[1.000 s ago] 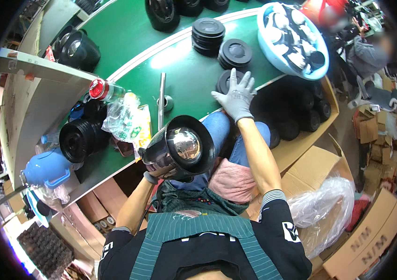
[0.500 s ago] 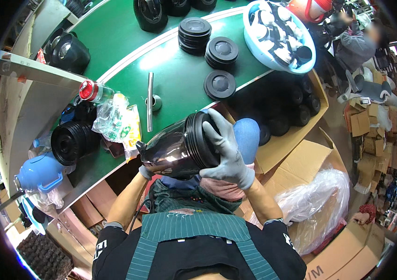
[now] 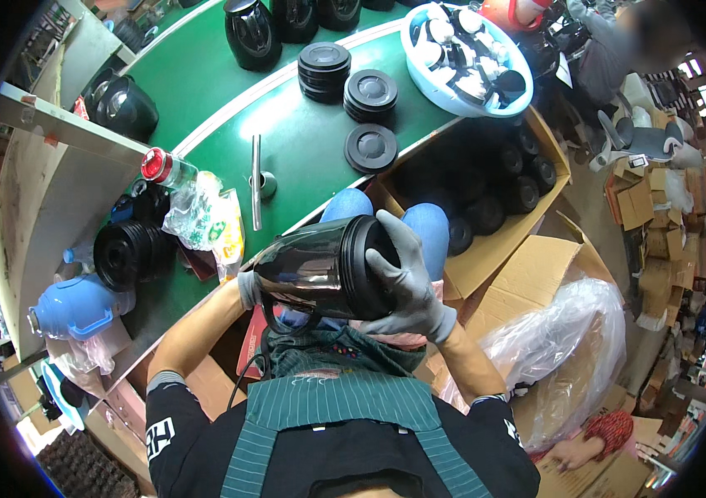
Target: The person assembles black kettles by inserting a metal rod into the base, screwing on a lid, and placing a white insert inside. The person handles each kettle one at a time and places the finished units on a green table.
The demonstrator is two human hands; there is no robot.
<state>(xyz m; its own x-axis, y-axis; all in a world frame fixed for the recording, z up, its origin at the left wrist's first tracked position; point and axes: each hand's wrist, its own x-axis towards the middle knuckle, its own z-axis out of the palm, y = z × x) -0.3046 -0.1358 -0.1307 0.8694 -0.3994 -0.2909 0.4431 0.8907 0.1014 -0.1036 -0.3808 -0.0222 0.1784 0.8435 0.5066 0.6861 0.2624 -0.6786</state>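
While the right hand [image 3: 407, 289] curls round the black ribbed lid [image 3: 358, 270], thumb and fingers spread over its end, the left hand [image 3: 249, 290] sits at the base of the glossy dark vessel [image 3: 301, 264]. Left fingers hidden behind the vessel; can't tell spread or grip. Vessel is sideways over the lap, just off the near edge of the bench [image 3: 307, 149].

Near that bench edge: metal tube [image 3: 257, 187]. Bench's left side crowded: plastic bag [image 3: 189, 220], red-capped bottle [image 3: 172, 170], black disc stack [image 3: 125, 253]. Mid-bench: black lid piles [image 3: 370, 93]. Bench's right end: light-blue basin [image 3: 416, 79]. Carton [image 3: 565, 158] beside bench's right edge.

Hard to see: carton interior too dark to count; basin parts overlap; dark vessels [image 3: 252, 37] across the bench, some cut off up top; tube partly covers a small cup [image 3: 268, 184].
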